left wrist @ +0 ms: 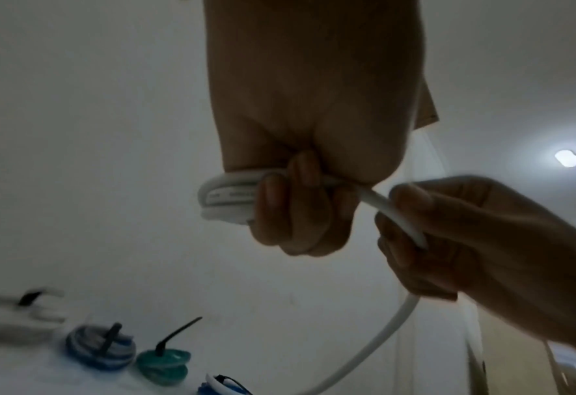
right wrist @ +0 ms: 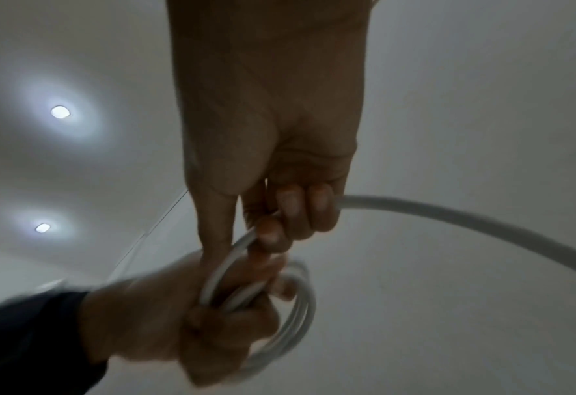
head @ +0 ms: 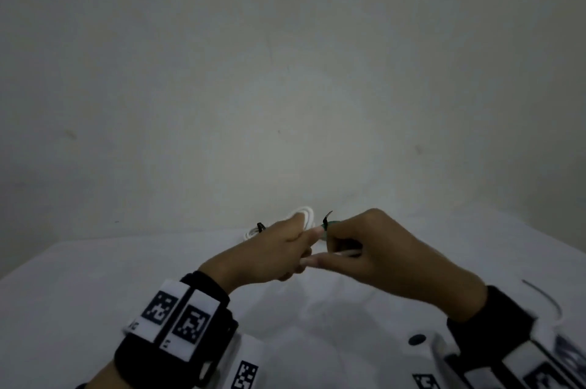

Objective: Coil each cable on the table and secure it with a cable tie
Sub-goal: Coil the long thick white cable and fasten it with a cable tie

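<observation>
My left hand [head: 285,246] grips a small coil of white cable [left wrist: 227,197], fingers curled round its loops. Close to its right, my right hand [head: 358,249] curls round the same cable's free run [left wrist: 398,219], which hangs in an arc below [left wrist: 374,347]. In the right wrist view the coil [right wrist: 296,320] sits in the left hand [right wrist: 195,320] and the loose length [right wrist: 465,216] trails off right past the right hand [right wrist: 289,219]. Both hands are raised above the white table [head: 95,293].
Several tied coils lie at the table's far side: a white one [left wrist: 16,318], a blue one [left wrist: 100,350] and a teal one [left wrist: 161,363], each with a black cable tie sticking up. A thin dark wire [head: 545,296] curves at the right edge.
</observation>
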